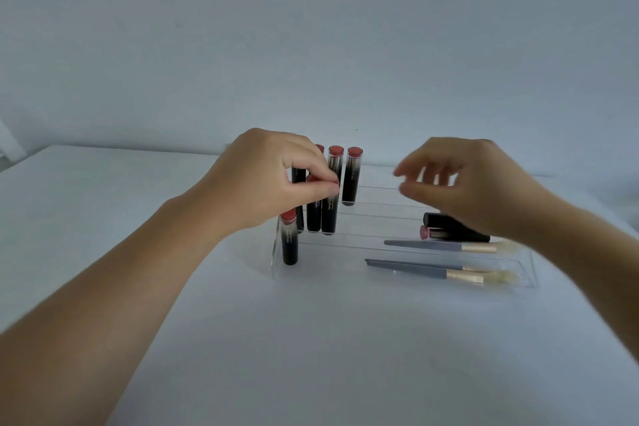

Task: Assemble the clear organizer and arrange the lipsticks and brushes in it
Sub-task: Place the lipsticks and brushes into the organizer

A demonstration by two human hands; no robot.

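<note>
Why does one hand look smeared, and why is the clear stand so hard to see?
Head view: the right hand is motion-blurred, its fingertips ghosted, while the left hand pinching a lipstick looks sharper. The light is dim, flat and bluish, with only soft shadows. The clear organizer shows mainly as thin edge lines against the white table.
</note>
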